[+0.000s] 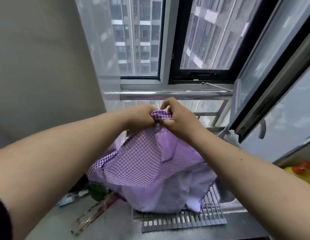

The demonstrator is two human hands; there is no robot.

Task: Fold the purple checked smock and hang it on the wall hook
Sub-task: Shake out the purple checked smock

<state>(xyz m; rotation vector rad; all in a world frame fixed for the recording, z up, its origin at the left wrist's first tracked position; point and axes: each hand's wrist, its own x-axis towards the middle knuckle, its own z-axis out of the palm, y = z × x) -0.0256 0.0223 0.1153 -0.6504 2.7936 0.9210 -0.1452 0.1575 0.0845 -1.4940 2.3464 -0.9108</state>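
Note:
The purple checked smock [147, 168] hangs in loose folds from both my hands, held up in front of the window. My left hand [142, 116] and my right hand [178, 118] sit close together, both pinching the same bunched top edge of the cloth. Its pale inner side shows at the lower right, and its lower end drapes onto the metal rack [183, 220]. No wall hook shows in view.
A steel rail [175, 94] runs across just behind my hands, under the window [202, 40]. A plain wall [38, 66] stands on the left. A glass bottle [92, 215] lies on the steel counter beside a green object [97, 191]. A sink [226, 193] lies under the rack.

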